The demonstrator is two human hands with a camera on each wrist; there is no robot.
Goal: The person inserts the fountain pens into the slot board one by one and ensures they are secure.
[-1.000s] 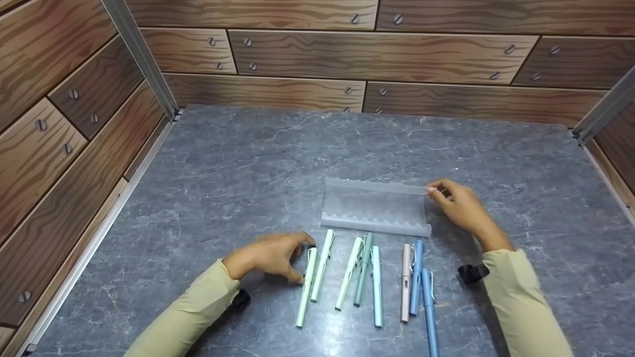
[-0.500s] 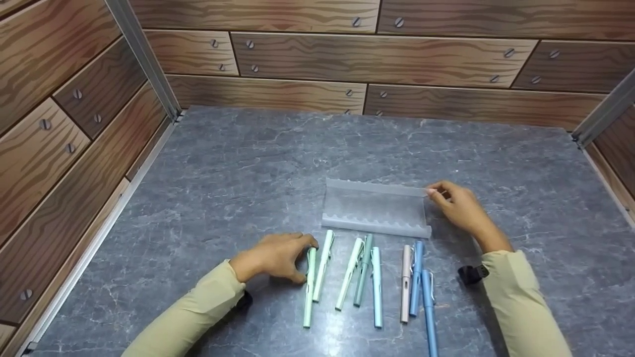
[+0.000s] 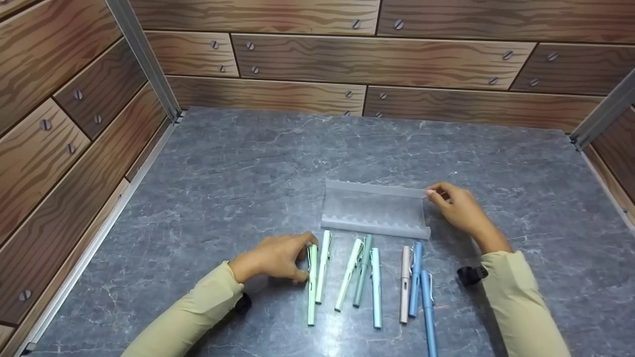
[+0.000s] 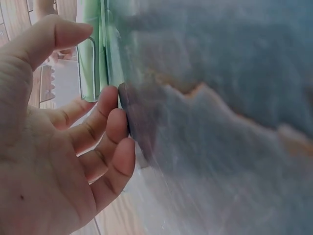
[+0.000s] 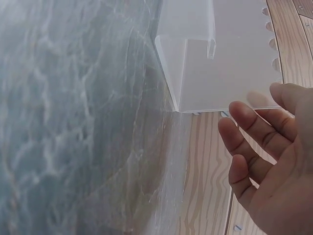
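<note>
At the left end of a row of pens, my left hand (image 3: 278,255) holds a light green pen (image 3: 312,297) near its cap. In the left wrist view, the thumb lies over that pen's clip side and the index finger is at the cap end (image 4: 88,81). My right hand (image 3: 459,206) pinches the far right corner of a clear plastic pen tray (image 3: 372,206) with scalloped edges. The right wrist view has thumb and index finger at the tray's edge (image 5: 234,78), the other fingers loosely bent. A paler green pen (image 3: 323,267) lies just right of the held one.
Further right on the grey marbled table (image 3: 238,148) lie another pale green pen (image 3: 349,275), a dark green pen (image 3: 363,272), a light blue pen (image 3: 377,292), a grey-pink pen (image 3: 405,287) and two blue pens (image 3: 415,282). Wood-patterned walls (image 3: 377,59) enclose the table.
The lower end of the light green pen has swung right, bringing it upright beside its neighbour. My left hand has shifted slightly right with it; the right hand stays at the tray's corner.
</note>
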